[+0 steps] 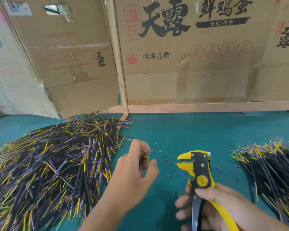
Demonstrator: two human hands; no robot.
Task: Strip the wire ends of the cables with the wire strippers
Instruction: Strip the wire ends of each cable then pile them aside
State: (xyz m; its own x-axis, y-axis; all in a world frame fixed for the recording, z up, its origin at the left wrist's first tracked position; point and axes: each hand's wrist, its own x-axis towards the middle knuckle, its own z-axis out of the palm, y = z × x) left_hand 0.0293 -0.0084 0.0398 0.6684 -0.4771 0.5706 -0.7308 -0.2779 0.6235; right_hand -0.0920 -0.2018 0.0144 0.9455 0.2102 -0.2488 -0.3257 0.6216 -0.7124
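While gripped right, wire strippers (194,165) beside cable-pinching left hand (133,174).

A broad lane of bare green mat (182,130) ran open down the middle, fenced on the left by the big heap of cables (48,164) and on the right by a smaller cable pile (270,167). Straight ahead the cardboard boxes (190,55) and an upright wooden post (118,64) walled off the far edge, so no way through there. Low in that lane sat the left hand (133,174) and the wire strippers (197,169), with only scattered insulation scraps (167,160) on the mat between them
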